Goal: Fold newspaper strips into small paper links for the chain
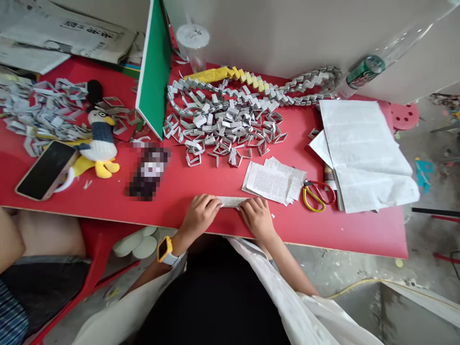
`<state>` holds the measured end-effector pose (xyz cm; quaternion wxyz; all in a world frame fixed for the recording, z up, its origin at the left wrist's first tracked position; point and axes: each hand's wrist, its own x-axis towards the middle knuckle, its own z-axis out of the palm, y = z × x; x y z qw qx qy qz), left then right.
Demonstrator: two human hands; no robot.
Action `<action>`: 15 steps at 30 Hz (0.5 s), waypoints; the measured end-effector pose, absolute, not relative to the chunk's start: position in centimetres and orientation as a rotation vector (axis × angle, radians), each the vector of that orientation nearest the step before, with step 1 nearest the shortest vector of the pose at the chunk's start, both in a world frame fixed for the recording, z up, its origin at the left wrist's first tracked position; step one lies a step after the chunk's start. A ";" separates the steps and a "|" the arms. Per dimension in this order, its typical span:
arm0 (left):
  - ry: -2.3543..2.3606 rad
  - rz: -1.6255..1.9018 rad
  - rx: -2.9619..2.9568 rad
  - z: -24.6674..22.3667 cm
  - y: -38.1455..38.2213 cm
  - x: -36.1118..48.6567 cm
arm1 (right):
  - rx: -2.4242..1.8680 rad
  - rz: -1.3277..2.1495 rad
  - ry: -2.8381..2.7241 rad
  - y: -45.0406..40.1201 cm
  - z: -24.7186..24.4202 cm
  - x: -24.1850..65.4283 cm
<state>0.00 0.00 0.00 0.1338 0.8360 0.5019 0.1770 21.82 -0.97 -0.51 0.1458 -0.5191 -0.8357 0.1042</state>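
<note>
A narrow folded strip of newspaper [230,202] lies flat at the near edge of the red table. My left hand [201,213] grips its left end, fingers closed on the paper. On the right end, my right hand [258,216] presses with its fingers bent together. Just beyond my right hand is a stack of cut newspaper pieces [271,182]. Scissors [318,195] with one red and one yellow handle lie to the right of that stack. Farther back spreads a heap of folded paper links [230,120].
A green divider board [154,72] stands left of the heap. Beyond it are a phone [46,170], a plush bird [102,139] and more links. Large newspaper sheets [366,153] cover the right side. A can [366,72] and a lidded cup [194,43] stand behind. Another person's leg [46,232] shows at left.
</note>
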 end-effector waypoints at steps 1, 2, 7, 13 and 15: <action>1.475 0.513 2.399 0.0 0.1 0.1 | -1.557 0.317 -2.359 -0.7 -0.6 21.8; 1.487 0.511 2.376 -0.1 0.2 0.2 | -1.611 0.333 -2.316 -0.4 -0.6 21.7; 1.553 0.493 2.259 -0.2 0.7 0.6 | -1.755 0.419 -2.193 0.5 -0.6 21.2; 1.594 0.451 2.075 0.3 1.2 0.9 | -1.866 0.467 -2.202 0.7 -0.4 20.7; 1.600 0.438 1.982 0.6 1.4 0.9 | -1.896 0.457 -2.185 0.6 -0.4 20.6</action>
